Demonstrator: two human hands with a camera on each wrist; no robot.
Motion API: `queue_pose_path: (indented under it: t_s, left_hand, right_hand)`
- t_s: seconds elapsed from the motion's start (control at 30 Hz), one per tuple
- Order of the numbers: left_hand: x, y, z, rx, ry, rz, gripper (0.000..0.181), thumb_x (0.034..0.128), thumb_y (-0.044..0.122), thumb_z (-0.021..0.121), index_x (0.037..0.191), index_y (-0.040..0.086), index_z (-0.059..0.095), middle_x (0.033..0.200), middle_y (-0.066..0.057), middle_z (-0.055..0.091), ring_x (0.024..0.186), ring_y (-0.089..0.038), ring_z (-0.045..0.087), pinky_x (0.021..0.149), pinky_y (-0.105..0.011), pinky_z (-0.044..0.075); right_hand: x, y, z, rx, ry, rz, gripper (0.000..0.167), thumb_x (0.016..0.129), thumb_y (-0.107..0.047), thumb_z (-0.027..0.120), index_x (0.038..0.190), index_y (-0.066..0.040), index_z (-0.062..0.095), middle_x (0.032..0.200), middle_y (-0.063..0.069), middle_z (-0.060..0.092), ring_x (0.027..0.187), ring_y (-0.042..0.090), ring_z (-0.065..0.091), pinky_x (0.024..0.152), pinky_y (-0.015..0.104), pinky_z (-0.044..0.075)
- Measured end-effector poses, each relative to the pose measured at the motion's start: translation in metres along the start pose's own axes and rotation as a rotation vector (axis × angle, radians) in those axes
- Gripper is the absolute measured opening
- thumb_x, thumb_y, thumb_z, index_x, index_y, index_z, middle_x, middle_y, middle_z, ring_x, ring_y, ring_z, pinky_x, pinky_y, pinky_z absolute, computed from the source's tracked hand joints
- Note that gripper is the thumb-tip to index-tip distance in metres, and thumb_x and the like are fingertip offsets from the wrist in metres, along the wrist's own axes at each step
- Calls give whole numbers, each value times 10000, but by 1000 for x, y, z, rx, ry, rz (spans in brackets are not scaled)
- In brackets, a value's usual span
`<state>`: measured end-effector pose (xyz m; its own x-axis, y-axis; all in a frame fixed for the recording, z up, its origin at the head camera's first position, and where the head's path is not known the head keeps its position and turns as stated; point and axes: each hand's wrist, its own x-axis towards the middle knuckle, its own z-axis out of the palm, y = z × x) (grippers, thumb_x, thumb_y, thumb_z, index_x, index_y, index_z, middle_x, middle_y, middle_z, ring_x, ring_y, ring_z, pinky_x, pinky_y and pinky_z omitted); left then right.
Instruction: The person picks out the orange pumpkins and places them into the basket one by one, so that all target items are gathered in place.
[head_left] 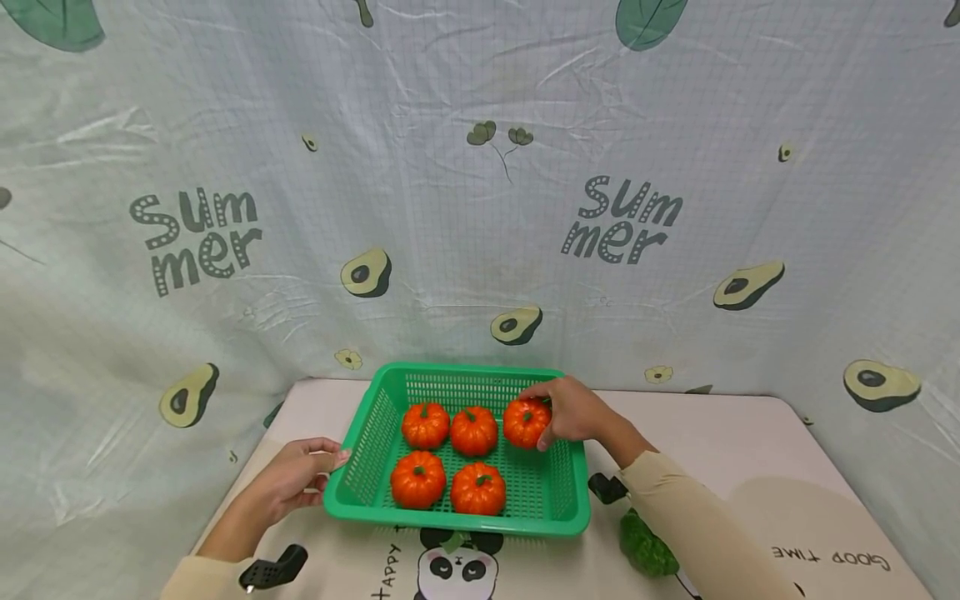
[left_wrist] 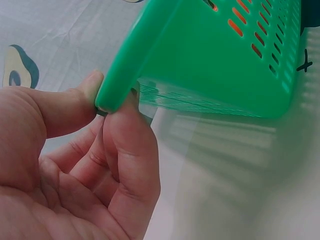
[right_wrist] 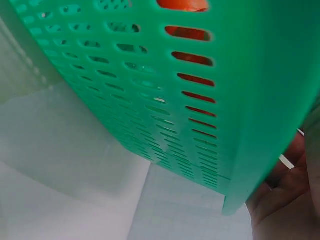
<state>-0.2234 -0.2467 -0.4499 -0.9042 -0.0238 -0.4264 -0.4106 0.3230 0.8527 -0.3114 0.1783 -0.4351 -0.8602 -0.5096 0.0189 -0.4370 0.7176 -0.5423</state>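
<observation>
A green plastic basket (head_left: 457, 522) with slotted walls stands on the table. My left hand (head_left: 296, 475) pinches its left rim between thumb and forefinger; the left wrist view shows this hand (left_wrist: 115, 165) close up at the rim (left_wrist: 131, 65). Inside the basket's back right corner, my right hand (head_left: 576, 410) grips a small orange pumpkin (head_left: 525, 423) from above, thumb toward the front. Two more pumpkins sit to its left, and two others, including one pumpkin (head_left: 478, 489), are in front. In the right wrist view the basket wall (right_wrist: 240, 100) hides most of that hand (right_wrist: 285, 195).
To the right of the basket, partly behind the right sleeve, lies a bumpy green thing like broccoli (head_left: 647, 543). A printed panda (head_left: 457, 571) marks the pale tabletop at the front. A patterned curtain (head_left: 450, 208) hangs close behind the table and along its sides.
</observation>
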Motion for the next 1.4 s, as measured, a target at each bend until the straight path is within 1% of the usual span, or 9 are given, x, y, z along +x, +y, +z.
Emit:
queue_pose_path:
  t_s: [0.23, 0.37, 0.57, 0.93, 1.17, 1.27, 1.4]
  left_hand:
    - [1, -2, -1, -1, 4, -1, 334, 1026, 258, 660, 1221, 1, 575, 773, -4, 617, 696, -168, 549, 628, -321, 519]
    - [2, -2, 0, 5, 5, 9, 336, 1028, 254, 655, 1226, -4, 573, 776, -4, 615, 698, -169, 547, 628, -324, 521]
    - [2, -1, 0, 6, 3, 12, 339, 1029, 248, 653, 1233, -9, 569, 776, -3, 616, 698, -169, 549, 626, -327, 519]
    - [4, -3, -1, 1, 5, 6, 336, 1026, 249, 662, 1228, -5, 574, 779, 0, 620, 707, -171, 550, 633, -329, 522]
    - [2, -2, -1, 2, 5, 8, 353, 1030, 258, 658, 1239, -10, 564, 778, 0, 614, 710, -172, 547, 634, -328, 518]
    - [1, -2, 0, 7, 9, 7, 358, 1029, 261, 659, 1242, -9, 562, 778, 0, 612, 709, -171, 547, 632, -327, 520]
    - [2, -3, 0, 8, 14, 3, 358, 1028, 265, 662, 1241, -6, 564, 774, 2, 610, 706, -170, 547, 631, -327, 522]
  right_hand:
    - [1, 2, 4, -2, 1, -3, 769, 595, -81, 1005, 1307, -159, 726, 1318, 94, 716, 1155, 245, 662, 990, 465, 564]
    - [2, 2, 6, -17, -1, -11, 771, 595, -78, 1003, 1310, -162, 725, 1322, 108, 711, 1162, 250, 660, 995, 470, 562]
    - [2, 4, 8, -71, -7, -20, 766, 600, -95, 1006, 1310, -167, 725, 1325, 119, 709, 1173, 267, 661, 1002, 490, 560]
    - [5, 7, 16, -147, -15, 2, 762, 646, -145, 994, 1346, -195, 697, 1346, 100, 702, 1215, 289, 651, 1044, 527, 531]
    - [7, 8, 20, -239, -30, -9, 750, 672, -191, 984, 1356, -207, 677, 1308, 87, 719, 1178, 292, 665, 1020, 531, 535]
    - [8, 8, 21, -262, -36, 0, 746, 684, -204, 976, 1364, -223, 670, 1301, 84, 720, 1160, 287, 664, 1011, 523, 538]
    - [8, 8, 22, -289, -34, -8, 737, 684, -216, 974, 1356, -225, 674, 1270, 84, 732, 1123, 286, 672, 984, 515, 547]
